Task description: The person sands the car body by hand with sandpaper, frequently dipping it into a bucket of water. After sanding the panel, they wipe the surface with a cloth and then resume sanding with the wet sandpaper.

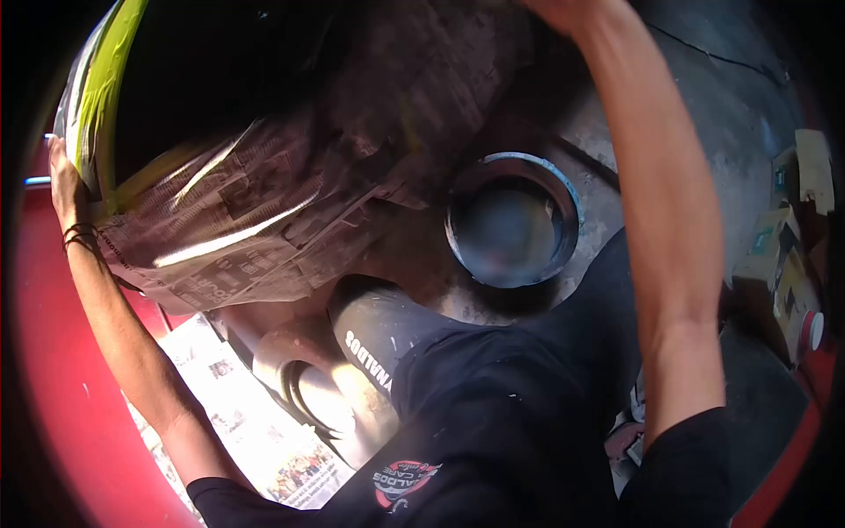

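Observation:
My left hand [66, 180] lies along the outer edge of a dark panel covered in newspaper, beside a strip of yellow-green tape [106, 97]. Its fingers point up and look stretched out, though partly turned away. Newspaper masking [238, 207] hangs in creased sheets below the dark area. At the top edge, my right hand [559, 13] is mostly cut off, with its fingers out of sight. The raised right forearm crosses the right side of the view. Whatever the right hand touches is hidden.
A round, hollow wheel rim or drum [570, 207] stands on the grey floor ahead of my legs. Red bodywork [66, 352] fills the left side. Bright newspaper [290, 462] lies at lower left. Boxes [770, 251] and a container with a red-and-white cap [811, 331] are at right.

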Demonstrator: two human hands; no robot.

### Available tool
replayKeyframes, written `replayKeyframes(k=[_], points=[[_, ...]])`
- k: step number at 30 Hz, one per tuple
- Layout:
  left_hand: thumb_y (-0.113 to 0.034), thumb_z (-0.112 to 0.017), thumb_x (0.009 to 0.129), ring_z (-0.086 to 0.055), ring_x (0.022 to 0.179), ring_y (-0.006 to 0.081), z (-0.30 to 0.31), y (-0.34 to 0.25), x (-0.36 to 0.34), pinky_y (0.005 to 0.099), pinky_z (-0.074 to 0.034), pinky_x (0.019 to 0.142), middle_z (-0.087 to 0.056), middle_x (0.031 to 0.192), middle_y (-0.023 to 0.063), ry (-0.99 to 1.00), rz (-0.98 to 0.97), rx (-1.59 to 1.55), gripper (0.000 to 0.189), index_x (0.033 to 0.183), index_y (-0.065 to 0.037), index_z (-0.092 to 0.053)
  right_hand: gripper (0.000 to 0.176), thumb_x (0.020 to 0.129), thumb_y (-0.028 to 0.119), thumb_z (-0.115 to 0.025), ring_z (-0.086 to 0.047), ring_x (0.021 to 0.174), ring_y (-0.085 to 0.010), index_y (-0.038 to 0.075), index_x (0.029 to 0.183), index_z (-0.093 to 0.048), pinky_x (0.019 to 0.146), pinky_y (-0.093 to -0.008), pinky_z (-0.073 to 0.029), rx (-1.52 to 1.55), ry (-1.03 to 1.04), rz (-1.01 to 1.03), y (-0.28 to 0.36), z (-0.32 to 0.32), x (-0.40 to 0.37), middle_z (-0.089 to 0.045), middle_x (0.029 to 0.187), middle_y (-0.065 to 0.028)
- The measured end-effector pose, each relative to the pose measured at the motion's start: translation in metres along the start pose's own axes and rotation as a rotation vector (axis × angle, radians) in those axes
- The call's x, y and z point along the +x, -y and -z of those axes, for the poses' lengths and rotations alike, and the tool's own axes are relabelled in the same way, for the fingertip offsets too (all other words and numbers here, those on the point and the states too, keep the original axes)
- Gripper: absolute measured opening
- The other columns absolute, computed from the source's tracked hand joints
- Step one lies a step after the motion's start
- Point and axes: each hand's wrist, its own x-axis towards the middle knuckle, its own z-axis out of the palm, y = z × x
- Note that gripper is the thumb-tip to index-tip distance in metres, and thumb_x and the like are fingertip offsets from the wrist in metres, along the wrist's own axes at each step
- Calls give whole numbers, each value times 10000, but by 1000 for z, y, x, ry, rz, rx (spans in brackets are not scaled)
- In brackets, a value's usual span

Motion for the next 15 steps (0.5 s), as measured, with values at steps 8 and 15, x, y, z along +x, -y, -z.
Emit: replayKeyframes(k=[8,15], points=[[-633,-382,1110,-405,1583,280,-7,-57,-24,372,-264,1293,-481,1684,148,-139,158,-42,778,1614,-52,-501,430,910,85,-674,-705,1220,-387,56,1338,-709,1067,-448,-549,-1268,79,-540,-330,49,-176,-741,1265,-245],[-514,-534,1074,-626,1364,287,-9,-51,-33,356,-454,1136,-671,1482,156,-294,-167,232,590,1452,-81,-664,507,850,43,-661,-726,1141,-428,152,1342,-722,1000,-530,-580,-1582,488,-627,-386,73,-217,-765,1180,-230]])
